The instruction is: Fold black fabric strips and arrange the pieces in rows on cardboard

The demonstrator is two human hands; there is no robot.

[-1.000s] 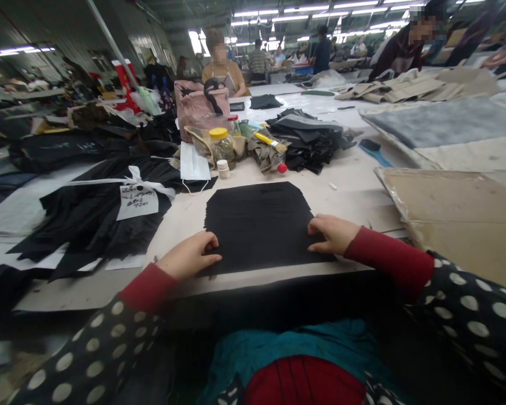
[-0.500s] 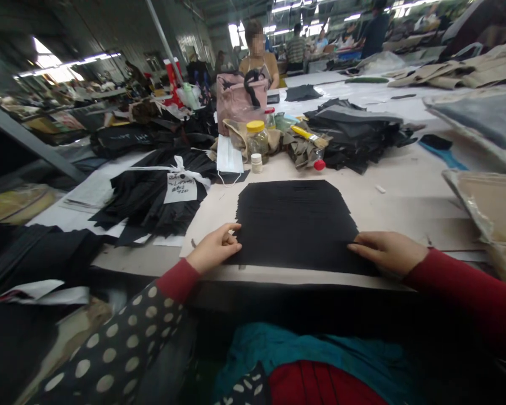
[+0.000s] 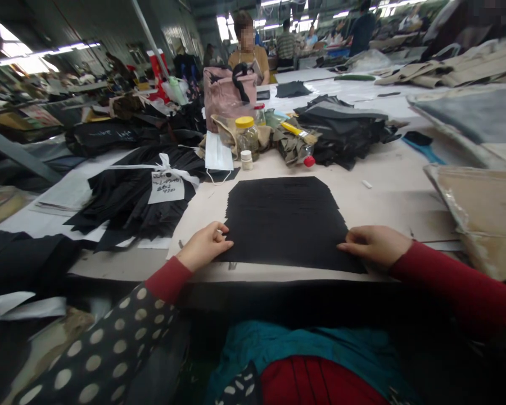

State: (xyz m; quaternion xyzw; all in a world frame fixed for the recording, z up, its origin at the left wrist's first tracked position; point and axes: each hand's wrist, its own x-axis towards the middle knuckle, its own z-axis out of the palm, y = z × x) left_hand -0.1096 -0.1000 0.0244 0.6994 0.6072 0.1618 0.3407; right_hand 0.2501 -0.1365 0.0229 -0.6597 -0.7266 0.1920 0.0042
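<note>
A stack of black fabric pieces lies flat on the pale tabletop in front of me, its layers fanned a little along the sides. My left hand is at the stack's left edge, thumb and fingers closed on that edge. At the near right corner, my right hand pinches the edge of the same stack between thumb and fingers.
To the left lies a tied bundle of black pieces with a handwritten tag. Behind the stack are a small white bottle, a yellow-lidded jar, a face mask and a brush. A person is across the table.
The whole view has shifted, so the table and objects appear slightly further left. Both hands stay at the stack's edges; the right fingers look a little more curled.
</note>
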